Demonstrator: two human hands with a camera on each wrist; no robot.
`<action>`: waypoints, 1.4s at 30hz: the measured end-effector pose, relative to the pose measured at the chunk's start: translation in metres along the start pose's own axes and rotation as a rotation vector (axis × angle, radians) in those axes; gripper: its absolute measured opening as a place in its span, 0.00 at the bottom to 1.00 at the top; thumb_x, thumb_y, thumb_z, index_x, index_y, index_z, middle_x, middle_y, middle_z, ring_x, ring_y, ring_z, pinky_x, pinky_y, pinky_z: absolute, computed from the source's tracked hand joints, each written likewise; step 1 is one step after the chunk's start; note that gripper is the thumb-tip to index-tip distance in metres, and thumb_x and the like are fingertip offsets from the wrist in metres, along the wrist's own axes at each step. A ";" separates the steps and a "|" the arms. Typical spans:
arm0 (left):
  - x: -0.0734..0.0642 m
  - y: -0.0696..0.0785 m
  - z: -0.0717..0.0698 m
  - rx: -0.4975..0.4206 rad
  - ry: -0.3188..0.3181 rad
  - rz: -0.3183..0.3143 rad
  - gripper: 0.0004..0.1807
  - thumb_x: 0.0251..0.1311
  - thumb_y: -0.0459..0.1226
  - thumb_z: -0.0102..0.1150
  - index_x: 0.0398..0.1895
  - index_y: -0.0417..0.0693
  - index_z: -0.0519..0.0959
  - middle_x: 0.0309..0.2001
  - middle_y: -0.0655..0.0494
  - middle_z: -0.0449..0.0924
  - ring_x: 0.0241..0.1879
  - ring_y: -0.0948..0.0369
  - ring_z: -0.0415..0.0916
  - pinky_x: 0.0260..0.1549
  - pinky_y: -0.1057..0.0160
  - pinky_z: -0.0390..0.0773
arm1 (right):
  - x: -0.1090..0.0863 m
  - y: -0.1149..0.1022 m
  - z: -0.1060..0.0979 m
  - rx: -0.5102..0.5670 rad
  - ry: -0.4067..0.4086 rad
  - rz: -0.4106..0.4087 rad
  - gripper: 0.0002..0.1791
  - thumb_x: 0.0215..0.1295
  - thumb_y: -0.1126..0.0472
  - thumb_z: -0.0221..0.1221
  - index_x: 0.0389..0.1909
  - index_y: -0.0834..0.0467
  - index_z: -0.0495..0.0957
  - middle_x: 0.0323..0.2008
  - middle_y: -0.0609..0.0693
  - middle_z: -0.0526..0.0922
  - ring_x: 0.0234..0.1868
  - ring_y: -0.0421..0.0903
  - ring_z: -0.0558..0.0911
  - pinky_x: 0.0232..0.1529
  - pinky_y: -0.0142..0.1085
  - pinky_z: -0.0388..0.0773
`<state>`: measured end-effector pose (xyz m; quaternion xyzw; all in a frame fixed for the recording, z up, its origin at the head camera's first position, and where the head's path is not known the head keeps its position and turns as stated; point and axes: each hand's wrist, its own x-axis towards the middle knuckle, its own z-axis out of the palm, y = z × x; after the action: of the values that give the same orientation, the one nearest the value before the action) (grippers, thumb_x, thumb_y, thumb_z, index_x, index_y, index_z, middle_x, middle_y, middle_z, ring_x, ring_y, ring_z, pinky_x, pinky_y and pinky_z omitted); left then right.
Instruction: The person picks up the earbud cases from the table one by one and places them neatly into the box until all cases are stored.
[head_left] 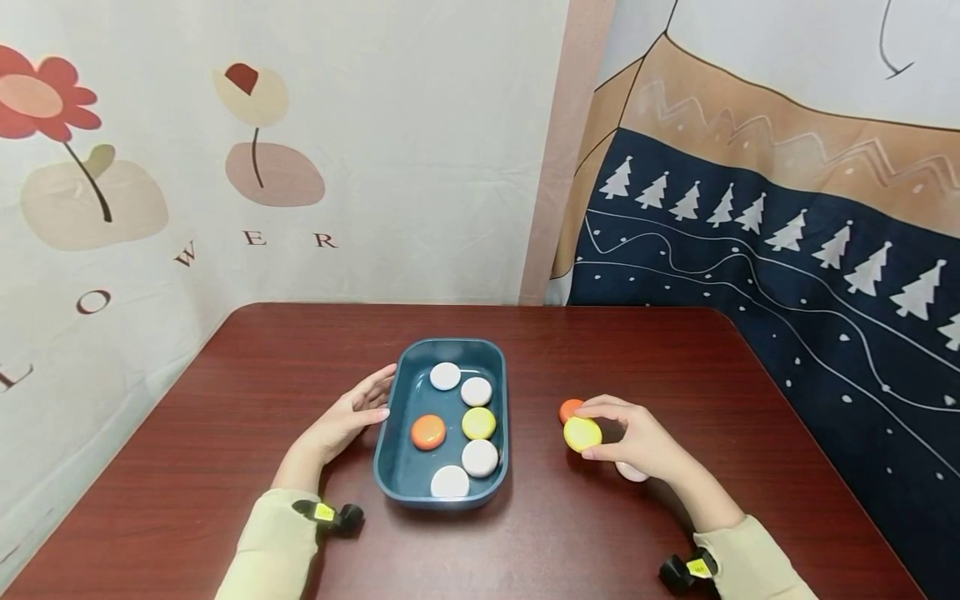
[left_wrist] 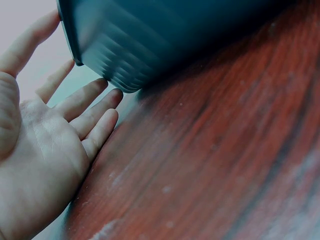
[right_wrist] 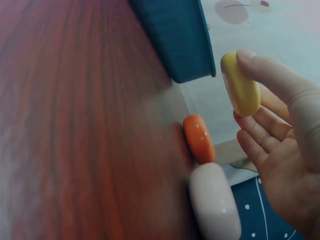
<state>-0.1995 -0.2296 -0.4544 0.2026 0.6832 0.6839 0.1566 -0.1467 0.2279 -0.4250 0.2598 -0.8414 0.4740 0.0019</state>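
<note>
A deep teal tray [head_left: 441, 502] stands on the table, with several white discs, an orange disc [head_left: 428, 432] and a yellow disc [head_left: 478, 423] inside. My left hand [head_left: 347, 423] touches its left side, thumb at the rim and fingers spread along the wall, as the left wrist view also shows. To the right of the tray my right hand [head_left: 633, 437] pinches a second yellow disc [right_wrist: 242, 85] between thumb and fingers, raised above the table. Below that hand lie another orange disc [right_wrist: 199, 139] and a white disc [right_wrist: 215, 201], the white one partly hidden in the head view.
The dark red wooden table [head_left: 315, 333] has its far edge against a pale curtain [head_left: 420, 167] printed with flowers and letters. A navy cloth [head_left: 675, 250] with white trees hangs along the right side. Each wrist wears a small black camera [head_left: 348, 519].
</note>
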 end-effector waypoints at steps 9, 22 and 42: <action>0.000 0.000 0.000 -0.002 -0.001 0.001 0.40 0.63 0.29 0.54 0.75 0.43 0.48 0.72 0.37 0.49 0.69 0.44 0.49 0.56 0.70 0.64 | 0.010 -0.009 0.007 0.032 0.009 -0.049 0.28 0.45 0.65 0.74 0.51 0.60 0.81 0.49 0.49 0.79 0.49 0.46 0.75 0.49 0.49 0.71; 0.000 -0.002 -0.001 0.009 -0.002 0.006 0.39 0.63 0.29 0.54 0.75 0.43 0.49 0.72 0.37 0.50 0.69 0.47 0.52 0.57 0.70 0.64 | 0.025 -0.032 0.020 0.211 -0.026 0.094 0.28 0.47 0.57 0.75 0.52 0.48 0.81 0.52 0.46 0.76 0.52 0.52 0.74 0.47 0.46 0.77; 0.000 -0.003 -0.002 -0.002 -0.006 0.011 0.39 0.63 0.29 0.55 0.75 0.43 0.49 0.72 0.38 0.49 0.67 0.55 0.57 0.57 0.70 0.64 | 0.051 -0.058 0.044 0.072 -0.027 -0.087 0.29 0.45 0.58 0.76 0.52 0.55 0.81 0.49 0.43 0.78 0.51 0.44 0.74 0.49 0.52 0.73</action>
<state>-0.2010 -0.2309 -0.4569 0.2083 0.6809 0.6847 0.1552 -0.1544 0.1464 -0.3907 0.3025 -0.8116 0.4998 0.0020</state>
